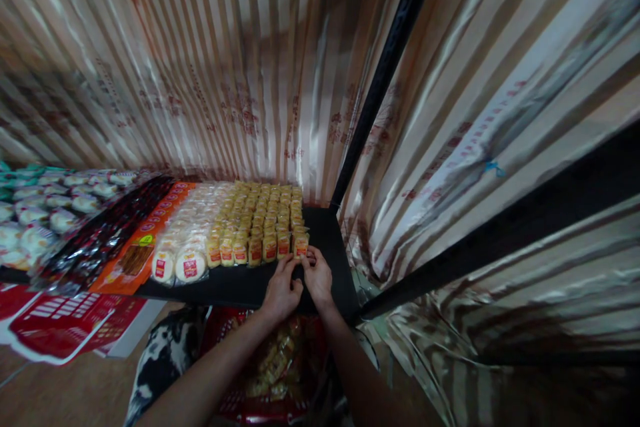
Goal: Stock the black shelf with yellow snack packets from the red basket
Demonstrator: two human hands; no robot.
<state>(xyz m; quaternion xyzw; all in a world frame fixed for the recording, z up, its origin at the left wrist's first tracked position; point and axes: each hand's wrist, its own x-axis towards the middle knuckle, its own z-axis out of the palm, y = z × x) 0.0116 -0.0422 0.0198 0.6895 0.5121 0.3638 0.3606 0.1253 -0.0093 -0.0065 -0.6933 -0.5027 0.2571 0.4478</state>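
Note:
Several rows of small yellow wrapped cakes or biscuits (270, 245) stand on a black shelf (327, 250), red-and-yellow labels facing me. At the front right end of these rows is one wrapped snack packet (301, 243). My right hand (317, 276) has its fingertips closed at the lower right of that packet. My left hand (283, 290) meets it from the lower left, fingers bent together at its bottom edge. The exact contact of the fingertips is partly hidden. Below my forearms, a red basket (235, 407) holds more of the yellow packets.
Left of the yellow rows stand round white wrapped cakes (191, 265), an orange snack pack (133, 259), dark glossy packs (100, 233) and white-and-green packets (37, 213). A red basket (65, 323) sits under the shelf. Black posts (385, 67) and a striped curtain (240, 67) border the shelf.

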